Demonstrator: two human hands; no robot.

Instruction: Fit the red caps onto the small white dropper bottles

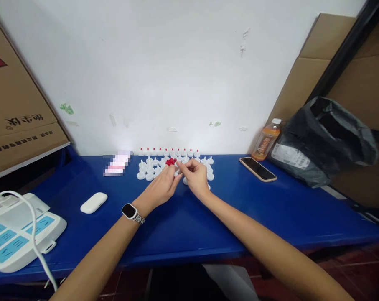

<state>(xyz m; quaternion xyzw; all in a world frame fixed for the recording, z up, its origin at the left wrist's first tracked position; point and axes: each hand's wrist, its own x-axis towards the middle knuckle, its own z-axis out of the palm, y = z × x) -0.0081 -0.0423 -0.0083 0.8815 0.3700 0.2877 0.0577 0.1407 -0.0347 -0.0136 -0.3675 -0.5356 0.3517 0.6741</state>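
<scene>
My left hand (164,184) and my right hand (195,177) meet over the middle of the blue table. Between my left fingers shows part of a small white spouted cap (177,172). My right thumb and forefinger pinch together at its top; what they hold is too small and covered to make out. Just behind the fingertips lies a heap of tiny red caps (171,161). White spouted caps (141,175) stand in a group around my hands, several hidden behind them. Along the wall runs a row of white spouted caps with red tips (148,151).
A phone (258,169), an orange drink bottle (266,140) and a black plastic bag (321,142) are to the right. At left are a white earbud case (94,202), a power strip (23,234) with its cable, and a cardboard box (20,92). A white wall (176,75) bounds the table (189,234) behind.
</scene>
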